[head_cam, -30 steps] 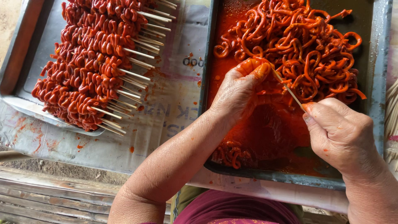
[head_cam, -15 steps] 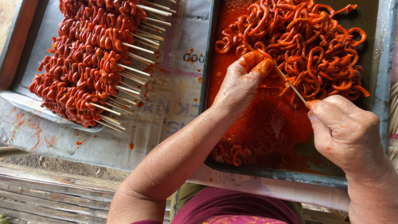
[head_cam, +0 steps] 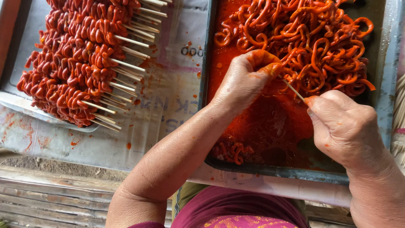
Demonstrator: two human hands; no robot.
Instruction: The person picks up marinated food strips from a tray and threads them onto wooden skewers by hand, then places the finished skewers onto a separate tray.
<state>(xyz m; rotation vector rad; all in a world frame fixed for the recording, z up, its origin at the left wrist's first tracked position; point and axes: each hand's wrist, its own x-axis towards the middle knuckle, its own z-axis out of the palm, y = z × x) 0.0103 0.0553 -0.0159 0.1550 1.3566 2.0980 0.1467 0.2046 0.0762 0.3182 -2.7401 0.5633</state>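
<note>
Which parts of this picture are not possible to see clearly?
- Head view: the skewer tip is hidden behind the left hand.
- The right hand covers the skewer's other end.
- The strips and their tray are cut off by the top edge.
- The pile of filled skewers is also cut off at the top.
- The person's body is cut off by the bottom edge.

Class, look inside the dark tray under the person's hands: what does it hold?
The dark tray holds a heap of red-orange strips in red sauce, plus a small clump. The left hand and right hand hide part of its floor.
</note>
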